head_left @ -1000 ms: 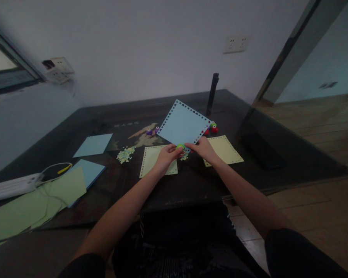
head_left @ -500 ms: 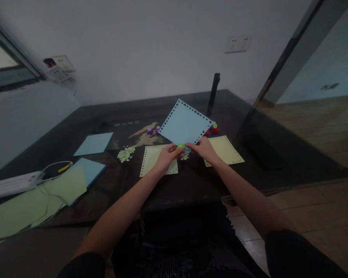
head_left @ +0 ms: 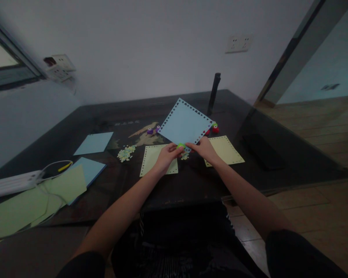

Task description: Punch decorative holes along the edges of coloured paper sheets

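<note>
A light-blue sheet of paper (head_left: 185, 121), with small shapes punched along its edges, is held up at a slant above the table. My left hand (head_left: 168, 155) is closed around a small green craft punch (head_left: 181, 146) at the sheet's lowest corner. My right hand (head_left: 205, 150) pinches the same sheet along its lower right edge, close to the punch. Beneath the hands lie a pale yellow punched sheet (head_left: 146, 162) at the left and another yellow punched sheet (head_left: 226, 150) at the right. Small cut-out bits (head_left: 185, 156) lie just below the punch.
A pile of paper bits (head_left: 126, 153) lies left of centre. Purple punches (head_left: 150, 131) and a red punch (head_left: 215, 129) stand behind. Blue paper (head_left: 95, 143), green sheets (head_left: 23, 202) and a white power strip (head_left: 13, 184) with a cable occupy the left. A black post (head_left: 214, 93) rises at the back.
</note>
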The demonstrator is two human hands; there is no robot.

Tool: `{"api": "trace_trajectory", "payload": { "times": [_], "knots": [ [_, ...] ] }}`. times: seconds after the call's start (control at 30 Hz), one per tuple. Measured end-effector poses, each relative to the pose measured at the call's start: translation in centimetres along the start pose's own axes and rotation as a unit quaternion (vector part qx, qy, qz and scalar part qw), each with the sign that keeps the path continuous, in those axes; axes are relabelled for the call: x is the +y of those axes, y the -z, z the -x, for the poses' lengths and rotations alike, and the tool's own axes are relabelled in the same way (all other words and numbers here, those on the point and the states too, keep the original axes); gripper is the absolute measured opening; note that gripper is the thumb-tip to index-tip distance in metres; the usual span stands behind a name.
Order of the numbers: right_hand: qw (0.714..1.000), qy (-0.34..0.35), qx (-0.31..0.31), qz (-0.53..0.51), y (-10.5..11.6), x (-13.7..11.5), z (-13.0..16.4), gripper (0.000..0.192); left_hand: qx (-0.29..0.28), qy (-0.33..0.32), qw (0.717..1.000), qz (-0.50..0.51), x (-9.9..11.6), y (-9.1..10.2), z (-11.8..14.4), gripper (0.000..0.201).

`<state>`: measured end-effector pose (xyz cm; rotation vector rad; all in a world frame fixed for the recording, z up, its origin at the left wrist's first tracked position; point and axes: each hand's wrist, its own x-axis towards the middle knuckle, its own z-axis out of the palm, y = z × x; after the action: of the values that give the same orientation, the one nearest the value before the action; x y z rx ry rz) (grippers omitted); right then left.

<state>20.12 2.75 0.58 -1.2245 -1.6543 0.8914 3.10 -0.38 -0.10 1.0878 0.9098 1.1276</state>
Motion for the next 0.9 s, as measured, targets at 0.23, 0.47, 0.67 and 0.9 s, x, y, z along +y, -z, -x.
{"api": "trace_trajectory", "payload": {
  "times": [0.23, 0.47, 0.67, 0.9],
  "knots": [
    [1.0, 0.006, -0.002, 0.01, 0.03, 0.11, -0.05, 0.02, -0.001, -0.008, 1.0, -0.009, -0.15, 0.02, -0.02, 0.033],
    [1.0, 0.019, -0.001, 0.008, 0.04, 0.24, -0.11, 0.021, 0.005, -0.01, 1.0, -0.018, -0.07, -0.08, 0.05, 0.033],
    [1.0, 0.013, 0.002, 0.008, -0.01, 0.29, -0.04, 0.022, -0.003, -0.015, 1.0, -0.017, -0.24, 0.02, -0.05, 0.033],
    [1.0, 0.0, 0.0, -0.017, -0.18, 0.58, -0.08, 0.022, -0.007, -0.016, 1.0, -0.016, -0.29, 0.07, -0.03, 0.035]
  ]
}}
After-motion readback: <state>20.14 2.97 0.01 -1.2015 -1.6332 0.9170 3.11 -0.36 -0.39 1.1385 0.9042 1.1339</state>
